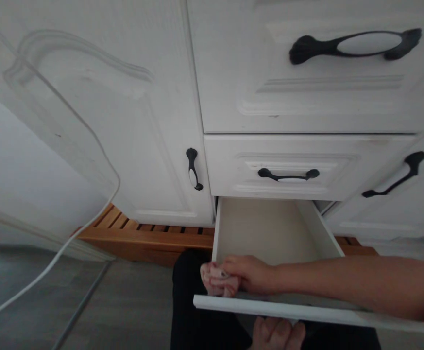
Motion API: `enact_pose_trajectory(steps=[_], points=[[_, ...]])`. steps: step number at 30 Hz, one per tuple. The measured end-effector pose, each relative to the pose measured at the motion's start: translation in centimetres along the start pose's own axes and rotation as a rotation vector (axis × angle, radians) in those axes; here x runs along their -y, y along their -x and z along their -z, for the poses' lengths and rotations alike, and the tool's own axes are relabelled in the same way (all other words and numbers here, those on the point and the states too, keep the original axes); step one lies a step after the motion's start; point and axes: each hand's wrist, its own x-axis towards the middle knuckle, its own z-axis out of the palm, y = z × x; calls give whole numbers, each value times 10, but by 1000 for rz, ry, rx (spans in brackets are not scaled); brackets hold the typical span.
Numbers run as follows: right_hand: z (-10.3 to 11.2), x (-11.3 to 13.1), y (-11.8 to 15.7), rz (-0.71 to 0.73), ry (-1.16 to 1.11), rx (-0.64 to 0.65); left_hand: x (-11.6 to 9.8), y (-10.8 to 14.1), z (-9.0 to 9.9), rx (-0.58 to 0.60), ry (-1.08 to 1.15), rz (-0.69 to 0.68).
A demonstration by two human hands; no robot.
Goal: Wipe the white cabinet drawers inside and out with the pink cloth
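Note:
A lower white drawer (262,228) is pulled out, its pale inside showing. My right hand (255,274) reaches across it from the right, closed on a crumpled pink patterned cloth (221,279). The cloth lies over the left side wall near the front corner. Below the top edge of the drawer front (255,305), my left hand (277,333) has its fingers curled against the outer face, where the handle seems to be. That handle is almost wholly hidden.
Above are two shut drawers with black handles (288,176). A cabinet door (124,146) stands at the left, another at the right. A slatted wooden piece (142,238) lies under the cabinet. A white cable (88,221) hangs at left. My dark-clothed knees are below the drawer.

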Motion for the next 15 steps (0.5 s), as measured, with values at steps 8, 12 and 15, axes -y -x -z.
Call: enact_pose_trajectory(steps=[8, 12, 15], points=[[98, -45, -28, 173, 526, -156, 4, -5, 7, 56, 3, -74], [107, -89, -58, 74, 349, -22, 5, -1, 4, 39, -28, -55], [103, -109, -81, -65, 241, -32, 8, 3, 5, 38, -29, -67]])
